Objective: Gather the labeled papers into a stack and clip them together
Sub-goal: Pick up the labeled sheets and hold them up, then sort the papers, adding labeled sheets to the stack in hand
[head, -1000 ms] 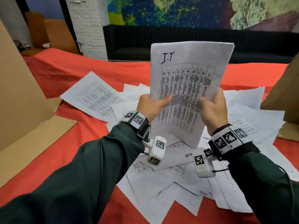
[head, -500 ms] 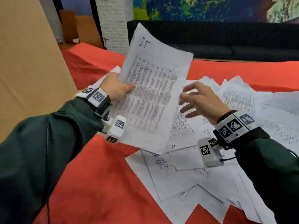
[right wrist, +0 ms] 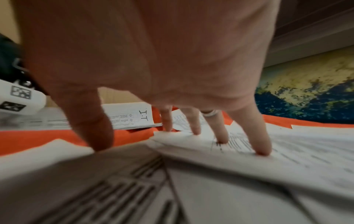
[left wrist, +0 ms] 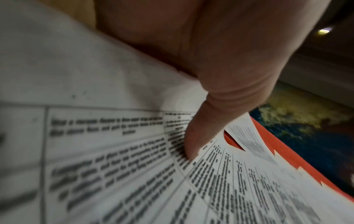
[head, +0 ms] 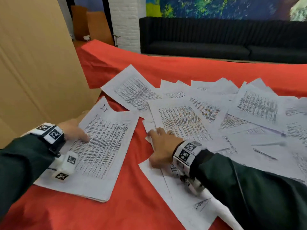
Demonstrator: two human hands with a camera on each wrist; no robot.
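The stack of papers marked "I.T" lies flat on the red cloth at the left. My left hand holds its left edge, thumb pressed on the top sheet; the other fingers are hidden beneath. My right hand is flat on the loose papers in the middle. In the right wrist view its straight, spread fingers press on a sheet's corner, and the "I.T" stack shows beyond them.
Many printed sheets overlap across the middle and right of the red cloth. Two thin pen-like things lie on the sheets at the right. A tall cardboard panel stands close on the left. A black sofa is behind the table.
Both hands held the stack upright. My right hand let go and dropped onto the loose papers, while my left hand swung the stack left and laid it on the cloth.
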